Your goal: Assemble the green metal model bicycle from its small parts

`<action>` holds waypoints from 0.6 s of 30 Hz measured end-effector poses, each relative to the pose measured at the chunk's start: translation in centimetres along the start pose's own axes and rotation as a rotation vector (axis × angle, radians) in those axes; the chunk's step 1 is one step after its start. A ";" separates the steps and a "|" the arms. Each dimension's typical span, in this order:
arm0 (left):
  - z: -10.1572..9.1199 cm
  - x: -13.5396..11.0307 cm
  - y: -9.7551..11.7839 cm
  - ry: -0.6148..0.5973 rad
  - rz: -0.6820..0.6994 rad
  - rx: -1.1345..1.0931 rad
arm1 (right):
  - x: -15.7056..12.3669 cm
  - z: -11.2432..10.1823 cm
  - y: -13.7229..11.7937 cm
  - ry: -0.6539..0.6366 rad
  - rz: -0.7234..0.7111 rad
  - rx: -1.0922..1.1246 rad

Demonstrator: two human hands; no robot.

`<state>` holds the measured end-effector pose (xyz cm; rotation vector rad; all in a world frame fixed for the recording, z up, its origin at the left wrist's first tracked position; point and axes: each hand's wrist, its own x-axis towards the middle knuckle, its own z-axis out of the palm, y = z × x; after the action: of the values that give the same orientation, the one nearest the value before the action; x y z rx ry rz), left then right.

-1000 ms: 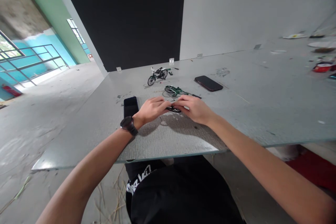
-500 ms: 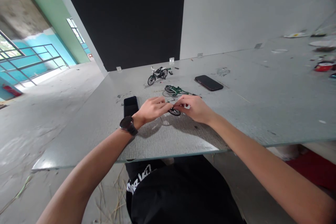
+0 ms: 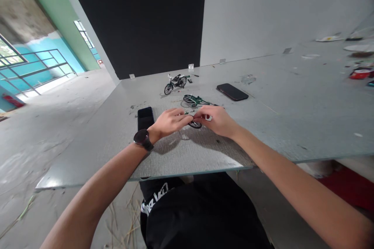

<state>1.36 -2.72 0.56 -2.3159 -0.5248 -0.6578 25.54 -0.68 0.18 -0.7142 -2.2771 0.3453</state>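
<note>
**Both hands on small wheel, mid-table**

Right hand (image 3: 218, 120): fingers curled, tips pinched on the small black wheel (image 3: 194, 124). The wheel hangs just under the fingertips, close above the table (image 3: 187, 155), between the two hands.

Left hand (image 3: 168, 121): fingers stretched toward the right hand, tips meeting it at the top of the wheel. Can't tell if it actually grips the wheel or only touches it; the contact is too small to resolve. Black watch (image 3: 143, 139) on the left wrist.

Around the hands:
- Green bike frame (image 3: 196, 101) lies flat just beyond the fingertips, one wheel fitted at its left end.
- Assembled model bicycle (image 3: 175, 82) stands upright further out, beyond the frame.
- Dark phone (image 3: 145, 118) lies face up just left of the left hand, close to the wrist.
- Second phone (image 3: 232, 92) lies beyond and right of the right hand, apart from it.
- Small loose bits near the frame, too small to identify.
</note>
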 end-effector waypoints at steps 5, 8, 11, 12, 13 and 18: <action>0.2 -0.1 -0.1 -0.008 -0.022 -0.018 | -0.1 0.1 0.1 0.017 -0.043 -0.026; 0.4 -0.3 -0.1 -0.001 -0.029 -0.023 | -0.2 0.2 0.3 0.018 -0.047 -0.020; 0.6 -0.5 -0.2 0.005 -0.047 -0.037 | -0.2 0.2 0.3 0.011 -0.040 -0.016; 0.7 -0.5 -0.3 0.007 -0.052 -0.042 | -0.2 0.2 0.4 0.010 -0.040 -0.018; 0.7 -0.6 -0.3 0.013 -0.056 -0.046 | -0.2 0.2 0.4 0.010 -0.040 -0.019; 0.8 -0.6 -0.3 0.028 -0.051 -0.053 | -0.2 0.2 0.4 0.030 -0.029 -0.023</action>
<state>0.97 -2.03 -0.16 -2.3456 -0.5611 -0.7349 25.68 -0.45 -0.24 -0.6925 -2.2638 0.2932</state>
